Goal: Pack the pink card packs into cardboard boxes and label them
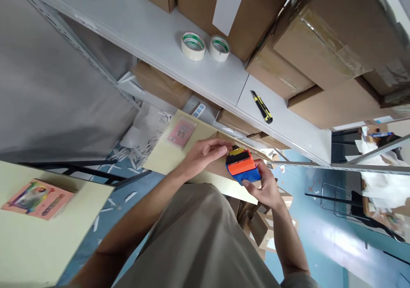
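My right hand (267, 184) grips a blue and orange-red block-shaped object (241, 167) with a black strip along its top and a yellow part at its far end; its exact kind is unclear. The thumb lies along the blue side, with fingers round the right end. My left hand (206, 155) is at the yellow end, thumb and forefinger brought close together in a pinch; what lies between them is too small to make out. Below the hands is a cardboard piece on a pale yellow board (156, 151). A pink flat packet in clear wrapping (181, 132) lies left of my left hand.
On the grey shelf ahead stand two tape rolls (193, 54), a yellow-black utility knife (262, 108) and cardboard boxes (297, 66). A pink booklet (38, 198) rests on the left table (38, 249). Paper scraps and open cartons (261, 228) cover parts of the blue floor.
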Demonstrator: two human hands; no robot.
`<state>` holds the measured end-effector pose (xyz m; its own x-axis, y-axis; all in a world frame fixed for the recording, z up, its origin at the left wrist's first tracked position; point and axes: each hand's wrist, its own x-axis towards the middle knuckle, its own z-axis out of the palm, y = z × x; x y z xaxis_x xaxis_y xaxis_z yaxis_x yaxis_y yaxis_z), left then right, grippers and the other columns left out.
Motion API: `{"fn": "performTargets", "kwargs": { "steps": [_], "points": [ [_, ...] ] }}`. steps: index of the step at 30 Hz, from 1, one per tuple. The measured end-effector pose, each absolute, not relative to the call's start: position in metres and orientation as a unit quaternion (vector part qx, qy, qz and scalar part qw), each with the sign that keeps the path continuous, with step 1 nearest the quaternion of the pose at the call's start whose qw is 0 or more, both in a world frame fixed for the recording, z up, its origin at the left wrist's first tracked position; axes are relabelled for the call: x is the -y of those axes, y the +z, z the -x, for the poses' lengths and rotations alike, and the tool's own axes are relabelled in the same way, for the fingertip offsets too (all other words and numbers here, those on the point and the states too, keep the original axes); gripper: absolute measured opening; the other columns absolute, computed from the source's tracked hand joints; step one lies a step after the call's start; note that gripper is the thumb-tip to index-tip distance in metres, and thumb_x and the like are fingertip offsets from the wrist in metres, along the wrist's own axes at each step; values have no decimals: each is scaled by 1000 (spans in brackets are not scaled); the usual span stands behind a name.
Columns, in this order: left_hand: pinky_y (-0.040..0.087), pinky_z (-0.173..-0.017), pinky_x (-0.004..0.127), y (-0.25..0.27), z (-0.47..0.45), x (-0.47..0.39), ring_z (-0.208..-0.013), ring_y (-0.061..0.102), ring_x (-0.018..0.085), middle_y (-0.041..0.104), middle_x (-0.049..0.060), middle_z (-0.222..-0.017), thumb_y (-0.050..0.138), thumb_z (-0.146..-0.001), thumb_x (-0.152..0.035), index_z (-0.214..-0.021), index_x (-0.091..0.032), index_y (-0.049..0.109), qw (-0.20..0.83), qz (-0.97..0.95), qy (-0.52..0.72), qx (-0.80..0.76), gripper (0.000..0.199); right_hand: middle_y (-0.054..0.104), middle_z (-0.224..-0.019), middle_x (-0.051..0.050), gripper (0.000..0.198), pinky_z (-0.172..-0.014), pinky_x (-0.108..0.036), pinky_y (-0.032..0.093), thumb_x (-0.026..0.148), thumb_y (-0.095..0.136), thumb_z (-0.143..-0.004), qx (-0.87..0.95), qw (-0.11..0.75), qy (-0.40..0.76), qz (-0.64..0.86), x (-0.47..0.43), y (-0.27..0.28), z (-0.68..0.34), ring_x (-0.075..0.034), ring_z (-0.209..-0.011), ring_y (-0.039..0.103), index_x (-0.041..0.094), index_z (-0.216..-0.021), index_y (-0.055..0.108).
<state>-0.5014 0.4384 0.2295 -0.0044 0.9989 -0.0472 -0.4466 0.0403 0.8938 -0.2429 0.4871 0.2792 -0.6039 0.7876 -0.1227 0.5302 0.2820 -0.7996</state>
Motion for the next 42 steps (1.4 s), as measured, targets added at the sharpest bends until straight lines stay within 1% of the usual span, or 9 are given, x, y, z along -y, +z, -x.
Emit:
{"fn": "performTargets", "kwargs": {
  "steps": [3, 8, 13, 17, 20, 25, 33, 38, 42],
  "points": [
    [62, -91, 38, 234, 514, -440, -108, 77, 29, 83, 13, -114, 83, -91, -59, -115, -20, 85, 609, -390, 565, -398, 45, 70, -93, 0, 33, -66, -30, 53, 40, 78, -85, 801, 106, 410, 424, -483, 288, 248, -18, -74, 65, 26, -110, 61],
    [57, -76, 32, 238, 526, -440, -88, 74, 22, 81, 8, -96, 83, -91, -50, -98, -19, 85, 617, -420, 535, -396, 32, 69, -93, 0, 32, -67, -31, 51, 39, 79, -83, 820, 58, 381, 424, -476, 299, 257, -19, -76, 63, 26, -106, 60],
    [50, -64, 28, 234, 535, -436, -73, 66, 17, 76, 5, -85, 83, -89, -54, -91, -18, 81, 647, -411, 513, -387, 36, 70, -94, -1, 32, -66, -31, 49, 39, 79, -85, 816, 18, 369, 443, -472, 307, 265, -19, -75, 63, 25, -106, 60],
    [42, -56, 24, 225, 539, -432, -65, 59, 13, 71, 3, -78, 85, -86, -57, -91, -17, 79, 669, -390, 497, -392, 41, 73, -98, -2, 36, -68, -33, 50, 40, 78, -86, 819, -17, 364, 443, -469, 311, 270, -20, -77, 64, 24, -114, 61],
    [44, -57, 24, 220, 540, -428, -66, 61, 14, 73, 4, -79, 88, -82, -58, -93, -17, 80, 692, -364, 497, -377, 44, 73, -96, -2, 38, -68, -32, 50, 41, 78, -87, 826, -43, 356, 436, -470, 316, 274, -20, -76, 65, 24, -117, 61],
    [48, -60, 24, 214, 543, -423, -68, 65, 14, 76, 4, -80, 90, -79, -55, -91, -18, 81, 699, -342, 515, -359, 39, 71, -86, 1, 34, -63, -31, 46, 41, 80, -87, 838, -80, 343, 417, -477, 328, 287, -18, -69, 62, 24, -110, 61],
    [53, -67, 27, 194, 539, -413, -75, 69, 17, 78, 5, -83, 88, -78, -65, -86, -18, 78, 704, -299, 529, -367, 48, 69, -76, 2, 42, -55, -28, 40, 65, 74, -95, 816, -146, 344, 441, -490, 339, 308, -16, -63, 60, 24, -95, 64],
    [48, -61, 26, 180, 521, -401, -68, 63, 15, 75, 3, -79, 84, -81, -71, -91, -19, 77, 695, -244, 544, -402, 53, 72, -74, 1, 43, -52, -27, 40, 66, 73, -96, 792, -197, 355, 456, -500, 349, 313, -15, -60, 63, 23, -92, 68],
    [52, -68, 28, 180, 503, -394, -77, 67, 18, 76, 4, -85, 82, -83, -72, -86, -20, 75, 676, -232, 564, -414, 52, 72, -70, 1, 42, -48, -27, 38, 65, 74, -96, 779, -224, 370, 453, -506, 361, 316, -15, -55, 63, 24, -89, 70]
  ]
}}
